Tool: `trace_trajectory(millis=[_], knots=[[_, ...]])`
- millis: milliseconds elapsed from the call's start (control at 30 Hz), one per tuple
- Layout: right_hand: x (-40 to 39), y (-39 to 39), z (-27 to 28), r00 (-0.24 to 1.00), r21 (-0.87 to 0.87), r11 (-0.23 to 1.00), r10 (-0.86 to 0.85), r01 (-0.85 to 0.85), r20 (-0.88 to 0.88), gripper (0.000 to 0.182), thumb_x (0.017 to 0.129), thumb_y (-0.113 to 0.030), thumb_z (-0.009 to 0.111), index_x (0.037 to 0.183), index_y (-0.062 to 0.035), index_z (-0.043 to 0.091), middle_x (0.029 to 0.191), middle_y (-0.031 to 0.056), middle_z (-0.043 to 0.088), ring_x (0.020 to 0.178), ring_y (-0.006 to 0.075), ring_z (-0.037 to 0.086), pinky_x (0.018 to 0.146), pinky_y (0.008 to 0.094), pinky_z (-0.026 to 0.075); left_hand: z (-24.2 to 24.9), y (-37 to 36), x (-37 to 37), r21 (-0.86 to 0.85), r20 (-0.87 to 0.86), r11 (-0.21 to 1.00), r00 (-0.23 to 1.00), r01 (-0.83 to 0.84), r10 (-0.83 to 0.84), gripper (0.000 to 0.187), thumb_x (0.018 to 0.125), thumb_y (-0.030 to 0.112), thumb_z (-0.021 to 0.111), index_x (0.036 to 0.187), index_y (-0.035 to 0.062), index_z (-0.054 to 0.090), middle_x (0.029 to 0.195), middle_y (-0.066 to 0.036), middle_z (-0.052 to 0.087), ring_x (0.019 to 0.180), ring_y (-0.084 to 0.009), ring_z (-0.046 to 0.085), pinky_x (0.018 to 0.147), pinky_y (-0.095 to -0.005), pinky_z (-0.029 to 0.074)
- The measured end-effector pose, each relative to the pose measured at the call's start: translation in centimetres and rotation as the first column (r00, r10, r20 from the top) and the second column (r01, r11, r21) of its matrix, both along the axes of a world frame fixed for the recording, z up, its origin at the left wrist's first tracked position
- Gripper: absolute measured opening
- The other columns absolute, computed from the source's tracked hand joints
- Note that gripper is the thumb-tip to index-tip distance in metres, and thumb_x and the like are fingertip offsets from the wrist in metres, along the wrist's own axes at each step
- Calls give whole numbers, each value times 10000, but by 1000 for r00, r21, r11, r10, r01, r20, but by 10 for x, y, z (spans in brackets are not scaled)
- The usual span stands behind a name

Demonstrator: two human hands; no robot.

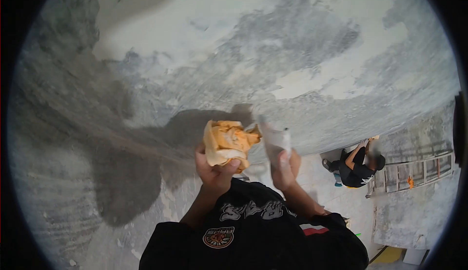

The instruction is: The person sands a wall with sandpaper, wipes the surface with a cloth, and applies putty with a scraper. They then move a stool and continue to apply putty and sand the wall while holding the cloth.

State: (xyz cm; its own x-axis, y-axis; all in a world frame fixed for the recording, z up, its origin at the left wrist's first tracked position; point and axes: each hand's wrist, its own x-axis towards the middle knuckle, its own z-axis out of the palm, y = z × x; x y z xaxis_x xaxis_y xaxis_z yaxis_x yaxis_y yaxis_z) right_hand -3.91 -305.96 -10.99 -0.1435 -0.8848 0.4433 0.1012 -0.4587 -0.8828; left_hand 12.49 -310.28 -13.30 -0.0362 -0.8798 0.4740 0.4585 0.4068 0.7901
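Presently, from my distant place, I see through the head camera the left hand [212, 175] closed around a yellow-orange bundle [228, 145], with the thumb on its lower side. The bundle is crumpled like a cloth or a soft wrapping, I cannot tell which, and its paler edges are folded outward. It is held up in front of the chest, left of the right hand [286, 170]. This right hand is clamped on a pale flat tool [277, 141], which stands roughly upright and is blurred, so its exact shape I cannot tell. One narrow tip of the bundle reaches just beside the tool; whether they touch is not clear to me

Below both hands I see the black shirt [273, 241] of the wearer, with large pale letters, a round emblem [218, 237] and a red and white patch [314, 229]. Beyond the hands spreads a grey wall [312, 36] with whitish patches, and dark shadows fall across it

Farther to the right, another person [356, 175] in dark clothes is low down with bent knees, well apart from my two hands. Near this person is a ladder [424, 171], with a small orange thing [411, 182] at its rungs
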Motion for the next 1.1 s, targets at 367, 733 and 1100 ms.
trace_trajectory(millis=[367, 733, 1100], knots=[[55, -25, -38, 890, -38, 983, 146, -179, -432, 631, 1101, -411, 297, 1474, 65, 478, 1603, 264, 359, 1546, 497, 84, 1240, 534, 90, -16, -1, 6, 84, -24, 988, 991, -133, 135, 586, 900, 73, 700, 1393, -81, 424, 1283, -152, 585, 1179, -200, 602, 1011, -348, 496], [79, -15, -56, 865, 361, 787, 475, -499, 160, 745, 1081, -514, 382, 1507, 97, 363, 1497, 202, 470, 1404, 261, 450, 1160, 378, 328, 1, -8, 34, -101, 31, 920, 923, -378, 383, 441, 892, 13, 626, 1300, -94, 495, 1128, -194, 648, 1052, -274, 688, 983, -440, 543], [59, -19, -56, 891, 218, 865, 449, -451, 62, 683, 1096, -426, 314, 1568, 67, 281, 1578, 224, 395, 1499, 360, 324, 1226, 446, 234, 17, -21, 41, 159, -174, 864, 848, -477, 500, 363, 998, 83, 549, 1327, -43, 460, 1152, -198, 645, 1085, -281, 680, 957, -408, 546]])
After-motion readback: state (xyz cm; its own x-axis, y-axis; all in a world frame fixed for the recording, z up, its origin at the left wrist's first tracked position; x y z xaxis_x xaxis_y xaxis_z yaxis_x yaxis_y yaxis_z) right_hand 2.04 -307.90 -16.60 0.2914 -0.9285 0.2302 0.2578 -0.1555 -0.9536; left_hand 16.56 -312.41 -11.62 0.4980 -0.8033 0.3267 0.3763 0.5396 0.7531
